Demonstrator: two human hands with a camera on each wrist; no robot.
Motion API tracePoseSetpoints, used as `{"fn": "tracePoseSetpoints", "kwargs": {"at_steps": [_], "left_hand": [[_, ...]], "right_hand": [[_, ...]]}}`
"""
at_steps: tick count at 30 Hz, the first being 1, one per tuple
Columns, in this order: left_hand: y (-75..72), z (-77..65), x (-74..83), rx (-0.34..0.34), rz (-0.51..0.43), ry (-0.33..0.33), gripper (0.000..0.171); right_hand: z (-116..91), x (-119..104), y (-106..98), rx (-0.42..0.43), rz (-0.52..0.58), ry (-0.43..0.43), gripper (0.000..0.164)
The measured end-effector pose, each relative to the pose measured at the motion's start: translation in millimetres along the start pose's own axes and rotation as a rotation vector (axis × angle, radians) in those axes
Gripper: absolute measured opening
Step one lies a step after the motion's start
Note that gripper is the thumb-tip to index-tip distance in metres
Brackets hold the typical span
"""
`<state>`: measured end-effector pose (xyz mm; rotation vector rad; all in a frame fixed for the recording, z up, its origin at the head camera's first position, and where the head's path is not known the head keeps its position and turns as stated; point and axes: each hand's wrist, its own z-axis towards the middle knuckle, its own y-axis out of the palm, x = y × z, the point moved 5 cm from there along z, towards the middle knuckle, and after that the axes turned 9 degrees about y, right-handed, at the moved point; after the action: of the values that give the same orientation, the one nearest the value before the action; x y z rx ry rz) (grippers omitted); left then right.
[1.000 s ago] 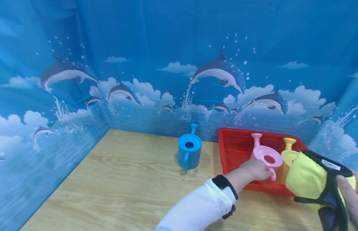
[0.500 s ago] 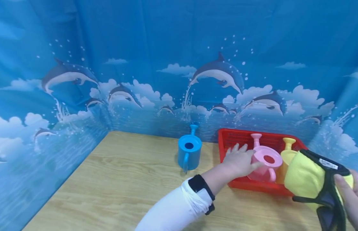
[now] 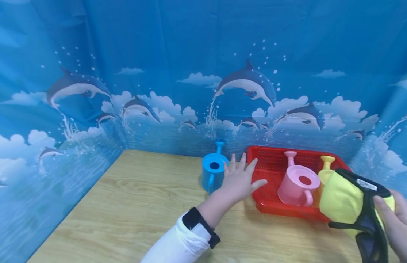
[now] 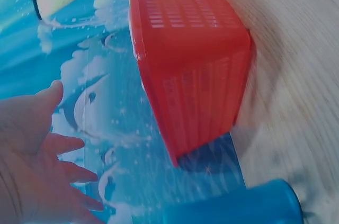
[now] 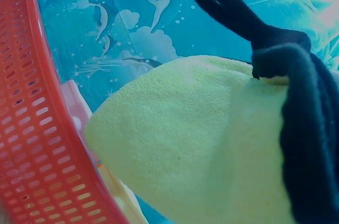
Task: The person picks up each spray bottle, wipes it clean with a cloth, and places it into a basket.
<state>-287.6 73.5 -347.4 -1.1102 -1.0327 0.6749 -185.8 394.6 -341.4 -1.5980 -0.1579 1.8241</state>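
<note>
With fingers spread wide, my left hand point(image 3: 237, 184) hovers between the blue watering can point(image 3: 208, 178) and the red basket point(image 3: 279, 209), overlapping the can's right side in the head view. Nothing is in it. A pink watering can point(image 3: 292, 189) stands in the basket, its handle toward me. Beside it is a yellow watering can point(image 3: 326, 174), partly hidden by a yellow cloth mitt with black trim point(image 3: 342, 200). My right hand point(image 3: 399, 223) pinches the mitt by its dark cuff, thumb on top. The right wrist view shows the mitt's fuzzy face point(image 5: 175, 134) and black loop point(image 5: 225, 7).
The slotted basket wall point(image 4: 196, 91) rises from the wooden table point(image 3: 124, 204) close to the blue can point(image 4: 243, 205). A blue dolphin-print sheet point(image 3: 177, 54) hangs behind the table and along its left side.
My left hand has let go of the pink watering can's handle and moved left, out of the basket, its fingers spreading. The right hand keeps its hold on the mitt, almost still.
</note>
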Motion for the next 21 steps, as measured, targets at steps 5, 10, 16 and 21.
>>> {"fn": "tracePoseSetpoints", "kwargs": {"at_steps": [5,10,16,21], "left_hand": [[-2.3,-12.8,-23.8,0.030,-0.075,-0.014,0.074],[-2.7,-26.6,-46.3,0.066,-0.100,-0.044,0.075],[0.2,-40.2,-70.9,0.112,-0.170,-0.070,0.078],[1.2,-49.8,-91.7,0.147,-0.279,-0.130,0.082]], "right_hand": [[0,-4,2,-0.009,-0.004,0.008,0.028],[0,-4,3,-0.023,0.009,0.004,0.027],[0,-4,5,-0.022,-0.013,0.020,0.025],[0,-3,5,-0.034,0.014,0.022,0.025]]}}
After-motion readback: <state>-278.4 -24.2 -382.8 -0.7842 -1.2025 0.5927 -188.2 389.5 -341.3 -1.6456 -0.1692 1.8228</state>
